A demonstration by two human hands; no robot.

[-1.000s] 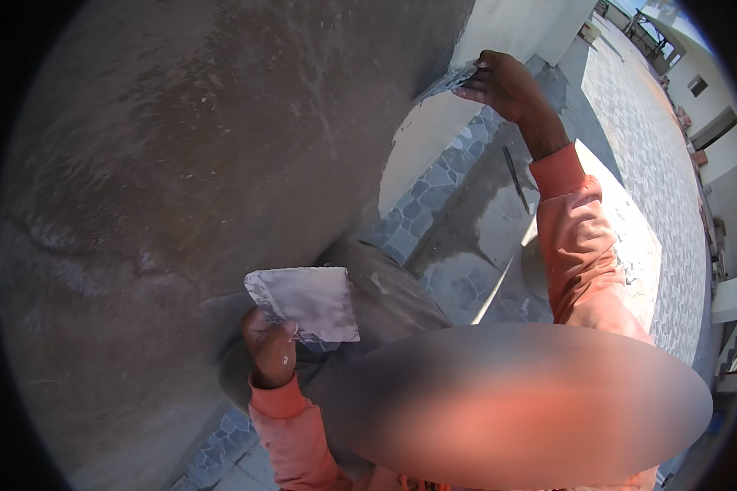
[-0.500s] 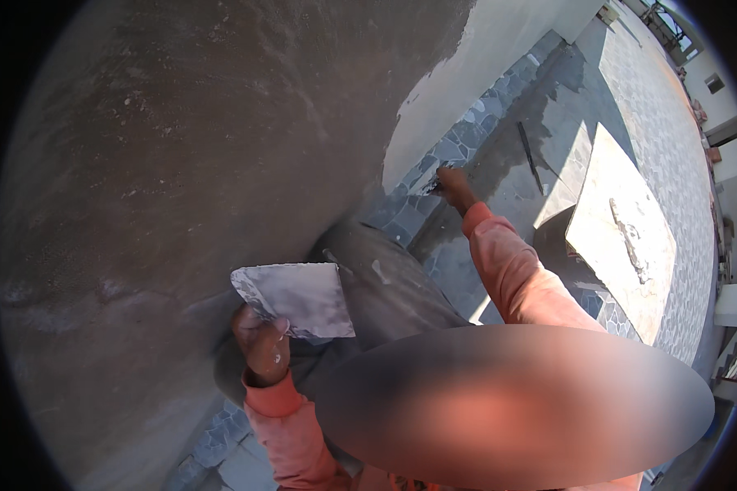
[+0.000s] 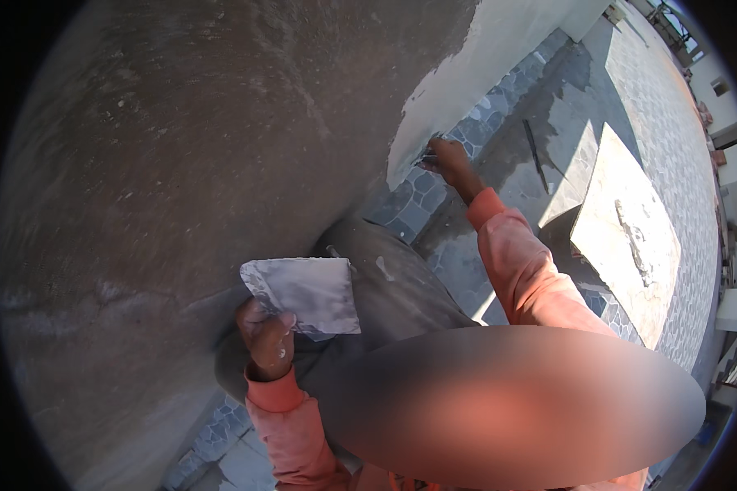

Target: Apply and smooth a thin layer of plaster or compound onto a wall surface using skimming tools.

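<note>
My left hand (image 3: 266, 337) grips the lower left edge of a flat, roughly rectangular plate (image 3: 311, 288) smeared with whitish plaster. The plate is held above my bent knee, close to the wall. My right hand (image 3: 454, 160) reaches far forward, fingers closed round a small flat-bladed plastering tool (image 3: 425, 157), mostly hidden by the hand. That tool is at the bottom of the pale plaster coat (image 3: 442, 94), by the wall's foot; whether it touches cannot be made out. Bare brown-grey wall (image 3: 172, 172) fills the left side.
Grey crazy-paved stone (image 3: 483, 123) runs along the wall's foot. A dark thin bar (image 3: 535, 155) lies on the wet-patched concrete (image 3: 512, 176). At right, a pale board (image 3: 610, 176) bearing a streak of mortar (image 3: 633, 241) rests over a dark bucket-like container (image 3: 558, 237).
My right hand has moved a little up and away from me along the wall's lower edge with the tool. The left hand and plate have shifted slightly right.
</note>
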